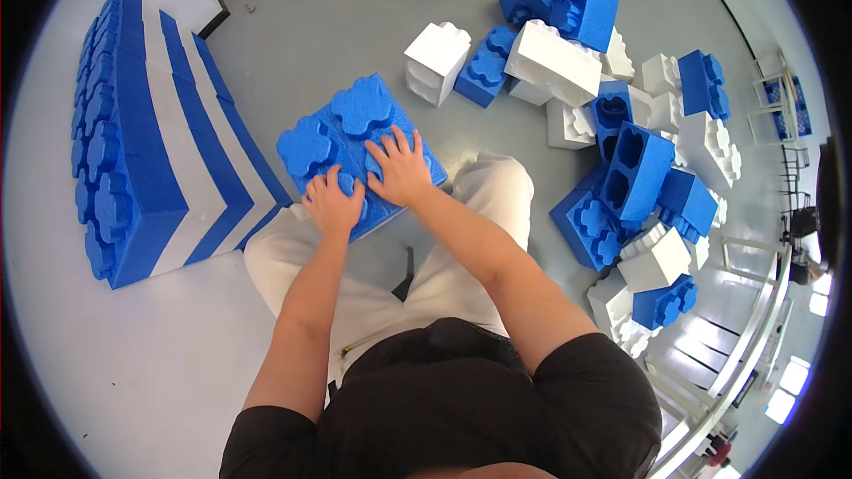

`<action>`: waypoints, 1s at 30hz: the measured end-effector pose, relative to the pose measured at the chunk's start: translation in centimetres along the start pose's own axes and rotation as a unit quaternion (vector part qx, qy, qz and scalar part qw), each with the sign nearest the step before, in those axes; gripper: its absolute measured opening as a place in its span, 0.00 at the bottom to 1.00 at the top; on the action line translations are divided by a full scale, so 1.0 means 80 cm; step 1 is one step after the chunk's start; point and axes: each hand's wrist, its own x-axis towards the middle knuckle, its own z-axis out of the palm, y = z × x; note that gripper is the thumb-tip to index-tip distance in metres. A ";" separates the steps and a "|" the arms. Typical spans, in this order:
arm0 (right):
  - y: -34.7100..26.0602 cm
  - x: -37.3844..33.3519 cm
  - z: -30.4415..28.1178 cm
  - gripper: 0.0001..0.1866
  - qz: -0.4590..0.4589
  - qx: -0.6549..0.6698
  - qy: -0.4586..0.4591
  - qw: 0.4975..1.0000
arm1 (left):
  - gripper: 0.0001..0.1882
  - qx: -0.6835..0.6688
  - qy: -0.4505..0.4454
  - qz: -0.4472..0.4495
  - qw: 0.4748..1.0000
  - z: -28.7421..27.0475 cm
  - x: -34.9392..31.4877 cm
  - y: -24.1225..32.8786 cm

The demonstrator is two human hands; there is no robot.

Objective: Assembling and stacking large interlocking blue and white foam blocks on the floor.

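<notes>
A large blue foam block (343, 144) with rounded clover-shaped knobs on top sits in front of my knees, turned at an angle. My left hand (335, 204) rests on the knob nearest me, its fingers bent a little and spread apart. Beside it, to the right, my right hand (402, 168) lies with fingers spread over another knob on the same block. Both palms face down, and neither hand is wrapped round anything. The knobs under my hands are partly hidden by them.
A wall of stacked blue and white foam blocks (164, 137) stands on the left. Scattered on the right lies a heap of loose blue blocks (641, 168) and white blocks (555, 62). A lone white block (437, 62) sits ahead. A white metal frame (754, 337) stands far right.
</notes>
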 end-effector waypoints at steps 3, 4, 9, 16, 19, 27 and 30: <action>-0.005 0.028 -0.003 0.35 0.014 -0.004 -0.015 1.000 | 0.28 -0.004 -0.001 -0.011 1.000 -0.004 0.028 -0.005; -0.009 0.035 -0.004 0.35 0.022 -0.011 -0.018 1.000 | 0.28 -0.012 -0.010 -0.014 1.000 -0.005 0.035 -0.009; -0.013 0.045 0.001 0.35 0.034 -0.025 -0.021 0.999 | 0.27 -0.016 -0.046 -0.027 0.998 -0.014 0.045 -0.011; -0.011 0.003 0.001 0.36 0.021 -0.007 0.003 1.000 | 0.27 -0.022 -0.005 -0.005 1.000 -0.007 0.003 -0.005; -0.006 -0.020 0.007 0.36 0.019 0.001 0.009 1.000 | 0.27 -0.023 0.004 0.000 1.000 -0.006 -0.017 0.005; -0.003 -0.031 0.012 0.37 0.017 -0.015 0.025 0.999 | 0.27 -0.014 0.014 0.005 1.000 0.003 -0.027 0.005; -0.011 -0.036 0.004 0.37 0.016 -0.016 0.034 0.999 | 0.27 -0.011 0.011 0.016 1.000 0.000 -0.032 0.001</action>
